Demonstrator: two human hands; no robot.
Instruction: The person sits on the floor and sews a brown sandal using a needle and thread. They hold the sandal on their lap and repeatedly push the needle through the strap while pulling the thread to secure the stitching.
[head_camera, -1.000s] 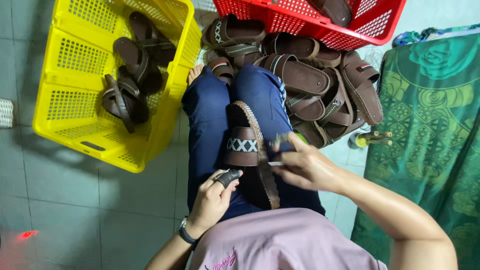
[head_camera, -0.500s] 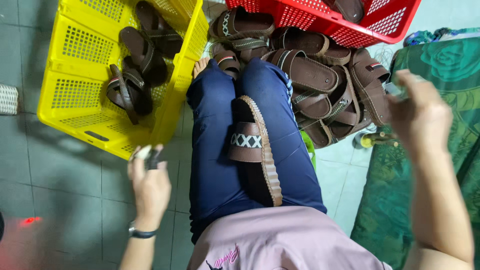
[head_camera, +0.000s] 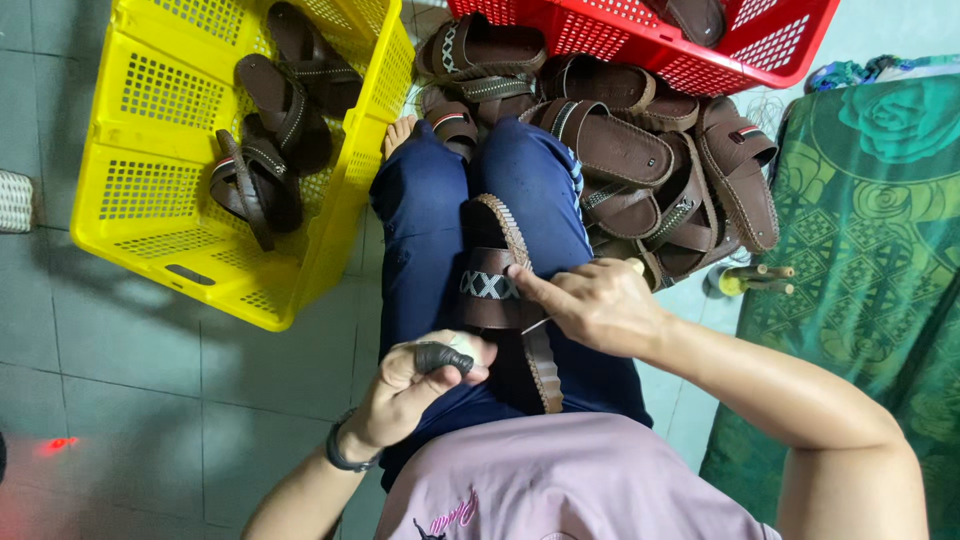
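Both hands back on the sandal, which lies on the lap. Half a second ago they were spread wide apart. Right hand: grip pinched shut on a thin needle-like tool, forefinger pressing the sandal's strap. Left hand: closed around a small dark tool, just below the strap. Judged: stitching or trimming resumes. Left of the sandal, yellow crate; above it, red crate.
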